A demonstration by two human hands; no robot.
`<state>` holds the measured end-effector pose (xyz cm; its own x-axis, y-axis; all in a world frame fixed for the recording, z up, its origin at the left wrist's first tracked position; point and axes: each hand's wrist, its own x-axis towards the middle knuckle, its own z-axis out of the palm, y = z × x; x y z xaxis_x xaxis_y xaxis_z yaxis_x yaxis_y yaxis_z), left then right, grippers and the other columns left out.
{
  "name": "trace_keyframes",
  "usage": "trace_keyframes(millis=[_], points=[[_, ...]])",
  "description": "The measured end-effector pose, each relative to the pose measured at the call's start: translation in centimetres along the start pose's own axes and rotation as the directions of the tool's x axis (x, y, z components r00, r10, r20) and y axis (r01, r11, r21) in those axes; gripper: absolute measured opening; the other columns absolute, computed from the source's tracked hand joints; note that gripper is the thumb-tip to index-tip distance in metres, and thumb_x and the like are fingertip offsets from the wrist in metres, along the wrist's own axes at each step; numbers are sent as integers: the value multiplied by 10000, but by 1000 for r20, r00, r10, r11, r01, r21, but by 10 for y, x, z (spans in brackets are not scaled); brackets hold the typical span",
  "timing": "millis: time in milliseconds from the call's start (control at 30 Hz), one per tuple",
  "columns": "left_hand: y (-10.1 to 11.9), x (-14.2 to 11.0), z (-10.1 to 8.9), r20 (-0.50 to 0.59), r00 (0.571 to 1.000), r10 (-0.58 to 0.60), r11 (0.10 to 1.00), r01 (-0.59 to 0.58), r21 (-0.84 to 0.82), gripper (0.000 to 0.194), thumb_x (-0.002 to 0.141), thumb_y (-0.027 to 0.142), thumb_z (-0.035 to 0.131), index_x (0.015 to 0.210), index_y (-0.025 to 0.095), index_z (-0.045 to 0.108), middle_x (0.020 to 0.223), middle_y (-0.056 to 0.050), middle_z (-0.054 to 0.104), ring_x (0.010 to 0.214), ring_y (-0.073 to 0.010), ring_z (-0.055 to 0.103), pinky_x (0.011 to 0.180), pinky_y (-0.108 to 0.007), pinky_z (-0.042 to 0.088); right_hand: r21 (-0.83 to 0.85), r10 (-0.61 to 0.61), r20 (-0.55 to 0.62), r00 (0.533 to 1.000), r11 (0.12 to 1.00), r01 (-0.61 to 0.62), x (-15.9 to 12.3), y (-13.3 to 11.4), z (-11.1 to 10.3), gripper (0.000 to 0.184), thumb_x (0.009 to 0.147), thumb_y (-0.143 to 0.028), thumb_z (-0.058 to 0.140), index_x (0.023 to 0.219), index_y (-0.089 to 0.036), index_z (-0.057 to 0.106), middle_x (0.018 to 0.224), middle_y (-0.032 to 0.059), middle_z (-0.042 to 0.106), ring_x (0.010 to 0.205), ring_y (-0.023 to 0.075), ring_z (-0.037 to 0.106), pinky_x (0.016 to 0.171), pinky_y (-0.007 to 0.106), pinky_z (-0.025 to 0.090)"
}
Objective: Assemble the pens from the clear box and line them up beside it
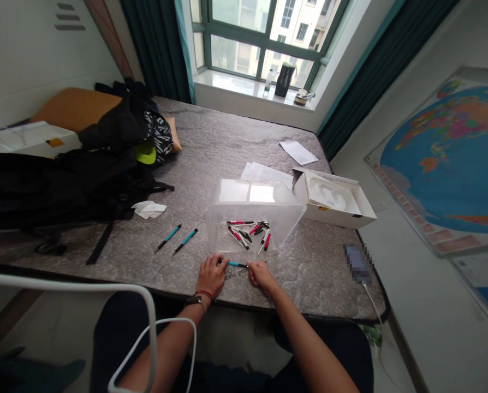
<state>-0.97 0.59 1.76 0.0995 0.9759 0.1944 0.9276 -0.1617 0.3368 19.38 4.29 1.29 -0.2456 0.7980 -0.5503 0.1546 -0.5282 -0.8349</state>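
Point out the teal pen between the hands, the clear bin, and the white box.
teal pen (pixel 238 265): head view, on its teal barrel.
clear bin (pixel 287 218): head view, on its right wall.
white box (pixel 334 217): head view, on its front wall.

A black backpack (pixel 59 191) on a mattress (pixel 227 142), crumpled tissue (pixel 149 209) just beside it. Loose papers (pixel 266 174) and an open white box (pixel 334 199) toward the right, a phone (pixel 357 263) with a cable (pixel 373 305) near the edge. Beyond, a world map (pixel 448 158) on the wall, a bottle (pixel 267 83) on the windowsill (pixel 244 90).
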Motion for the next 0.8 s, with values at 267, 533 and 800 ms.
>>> trace_keyframes(millis=[267,533,800], points=[[0,-2,0,-27,1000,6,999,-7,-53,301,960,303,426,1188,291,621,1187,-78,590,1043,-244,525,877,-385,416,100,-32,-77,996,994,40,-18,19,10,549,777,-722,491,624,-195,508,487,-25,520,368,97,475,352,208,298],[2,-21,12,-99,934,-344,860,271,-433,379,947,414,403,1190,184,581,1118,-106,655,1073,-249,595,980,-444,443,213,-150,-65,987,964,160,-40,39,8,607,692,-770,560,761,-167,547,698,13,621,515,121,603,435,215,425],[25,-5,-5,170,894,-413,546,393,-740,501,812,614,544,989,158,648,1049,-127,695,1051,-275,636,905,-407,495,20,-223,149,963,975,222,-50,37,10,455,749,-614,630,779,-161,601,720,0,649,505,95,567,452,204,426]])
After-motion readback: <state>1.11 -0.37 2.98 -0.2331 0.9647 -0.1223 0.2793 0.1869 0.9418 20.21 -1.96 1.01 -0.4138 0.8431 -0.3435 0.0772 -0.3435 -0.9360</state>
